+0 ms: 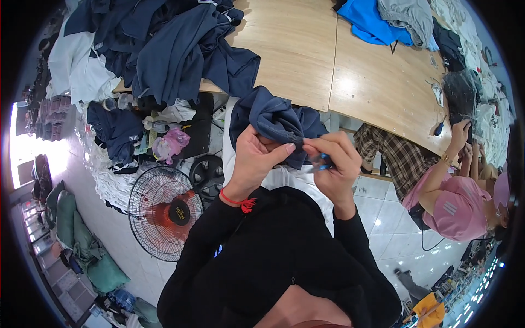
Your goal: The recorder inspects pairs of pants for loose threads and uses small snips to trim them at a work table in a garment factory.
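The garment (273,112) is soft, matt cloth, creased into folds; the pile (169,60) has a similar dull weave. The table (284,54) is smooth, wood-grained, with a light sheen. The tool (324,159) gleams like glossy plastic, though blur leaves that unsure. The fan (179,212) has a thin metal wire guard. The bag (173,145) is crinkled plastic; the bracelet (235,201), thread; the floor (385,224), glossy tile; the top (262,240), matt cloth.

Holds left hand (252,158) and right hand (339,167) close together before the chest (273,229).
Angles both forearms (205,229) inward from bent elbows; extends left thumb (281,153) toward the right fingers (334,146); curls those into a closed grip with knuckles upward.
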### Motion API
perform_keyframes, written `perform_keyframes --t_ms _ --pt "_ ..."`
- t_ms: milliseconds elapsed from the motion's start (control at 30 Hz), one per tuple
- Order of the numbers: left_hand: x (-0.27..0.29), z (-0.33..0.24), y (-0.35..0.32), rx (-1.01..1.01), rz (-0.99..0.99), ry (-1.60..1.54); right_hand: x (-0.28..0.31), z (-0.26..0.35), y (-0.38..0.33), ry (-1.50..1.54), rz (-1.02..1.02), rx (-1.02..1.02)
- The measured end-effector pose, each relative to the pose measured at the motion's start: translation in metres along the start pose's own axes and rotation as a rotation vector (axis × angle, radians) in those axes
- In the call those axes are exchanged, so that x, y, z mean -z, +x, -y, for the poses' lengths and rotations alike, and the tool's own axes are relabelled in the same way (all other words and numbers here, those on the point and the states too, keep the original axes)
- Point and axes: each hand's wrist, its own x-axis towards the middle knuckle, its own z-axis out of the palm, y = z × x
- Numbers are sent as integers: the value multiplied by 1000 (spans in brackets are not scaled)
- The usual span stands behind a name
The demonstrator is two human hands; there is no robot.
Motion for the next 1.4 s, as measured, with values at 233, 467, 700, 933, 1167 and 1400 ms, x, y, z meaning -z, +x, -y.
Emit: perform_keyframes --t_ms 233,467,700,933,1167,1400 --pt "8 -5 4 36 -15 -72 20 -8 -17 180 37 -486" --pt "8 -7 2 118 70 -53 26 1 -5 47 288 -303" --pt "9 -7 3 135 70 -75 24 -4 -6 -25 229 -158" --pt "8 -6 4 155 87 -73 9 -4 -13 269 -32 -384" --pt "2 0 2 123 84 -53 -4 -1 -15 99 -189 -325" --pt "-3 5 4 64 105 -153 -18 3 -12 0 -21 -105"
